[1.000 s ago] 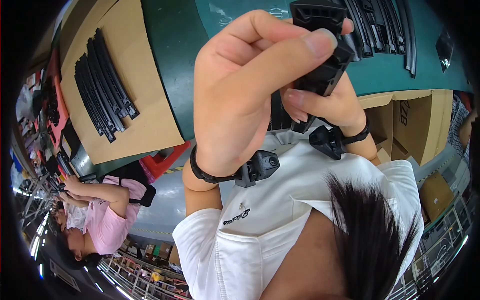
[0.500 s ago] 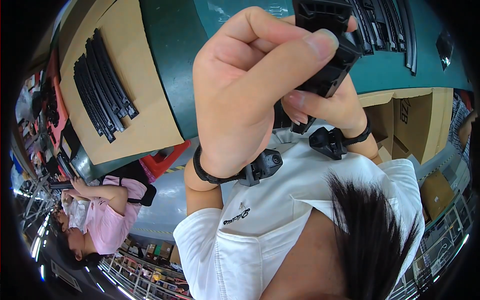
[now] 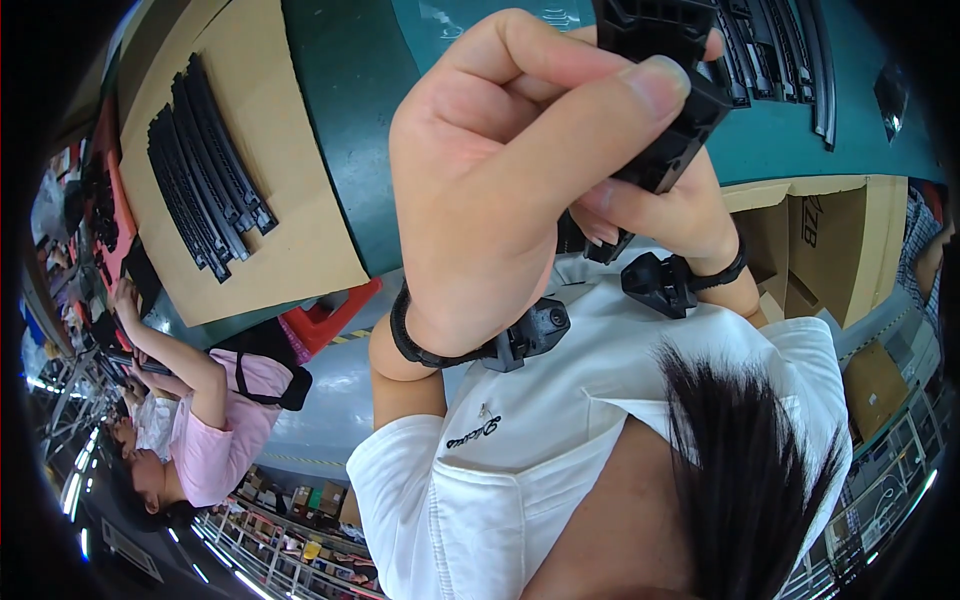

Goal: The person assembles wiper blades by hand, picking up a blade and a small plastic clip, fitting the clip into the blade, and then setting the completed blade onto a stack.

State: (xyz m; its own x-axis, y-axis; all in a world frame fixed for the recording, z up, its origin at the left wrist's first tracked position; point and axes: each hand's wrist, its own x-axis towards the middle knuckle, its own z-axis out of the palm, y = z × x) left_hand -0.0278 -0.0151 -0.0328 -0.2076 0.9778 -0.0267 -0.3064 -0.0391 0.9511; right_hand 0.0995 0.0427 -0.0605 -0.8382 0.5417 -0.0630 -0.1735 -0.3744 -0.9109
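A long black plastic part (image 3: 665,150) is held up in front of my chest, tilted, with its upper end cut off by the picture's top edge. My left hand (image 3: 500,170) is closed round its upper stretch, the thumb pressed flat on the near face. Lower down, my right hand (image 3: 675,215) grips the same part from behind, its thumb and fingertips showing beneath it. My left hand hides some of the part's middle; its lower end shows below the right fingertips. Both wrists wear black straps with small black devices.
Several slim curved black strips (image 3: 205,175) lie on a cardboard sheet (image 3: 290,210) at left. More black strips (image 3: 775,50) rest on the green table (image 3: 860,150) at far right. An open cardboard box (image 3: 850,250) stands at right. A co-worker in pink (image 3: 225,430) sits at left.
My hands and the black part have shifted slightly to the right, both still gripping it. The co-worker at left has raised an arm toward the table.
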